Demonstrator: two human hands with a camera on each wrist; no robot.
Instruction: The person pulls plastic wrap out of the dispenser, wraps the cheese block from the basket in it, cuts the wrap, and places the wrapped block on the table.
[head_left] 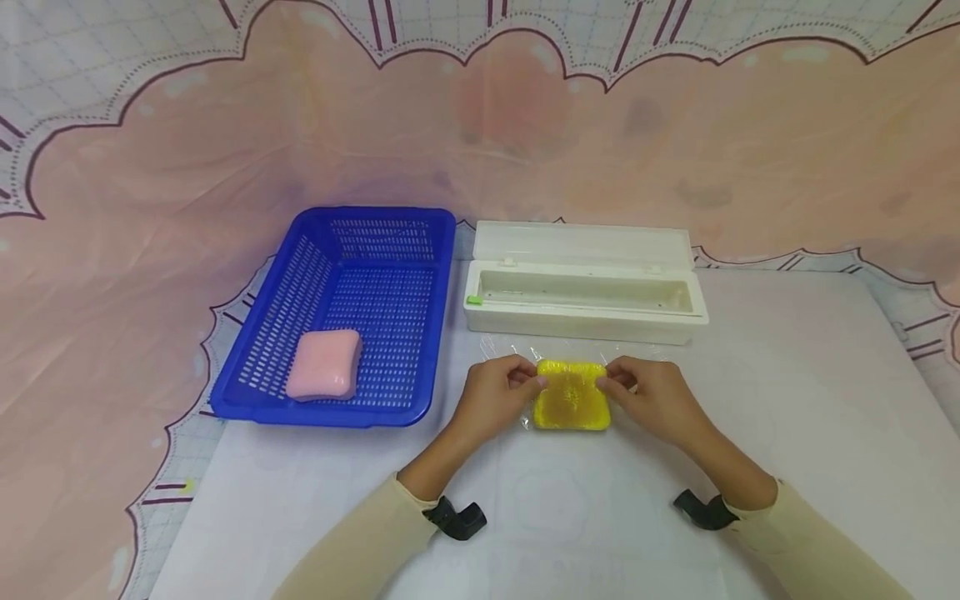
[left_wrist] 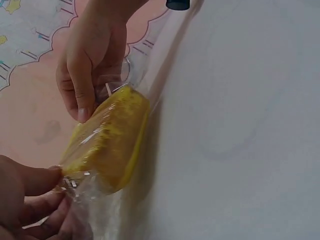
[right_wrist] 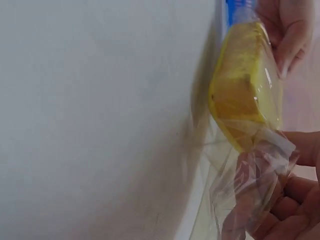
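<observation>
"What shows from the head view?"

"The left hand (head_left: 498, 396) and the right hand (head_left: 660, 402) each pinch at one side of a yellow bar (head_left: 572, 398), soap by the look of it; it lies between them, on or just above the white tabletop (head_left: 570, 517), in front of a white box (head_left: 577, 325) whose lid (head_left: 581, 243) is tipped back; a pink soap bar (head_left: 322, 364) sits in the blue basket (head_left: 440, 308) off to the left."

"And from the left wrist?"

"There's clear film (left_wrist: 92, 197) over the yellow bar; the left hand pinches it gathered at the near end; the right hand bends its fingers at the far end, their grip partly hidden."

"The right wrist, then?"

"A loose, wrinkled flap of film hangs past the near end, and the right hand has hold of it, fingers curled; the left is cut off by the frame, so how tightly it grips I can't tell."

"Which step is this?"

"Wrapping, I'd say; the next move probably calls for keeping the film taut and tucking both ends under."
</observation>
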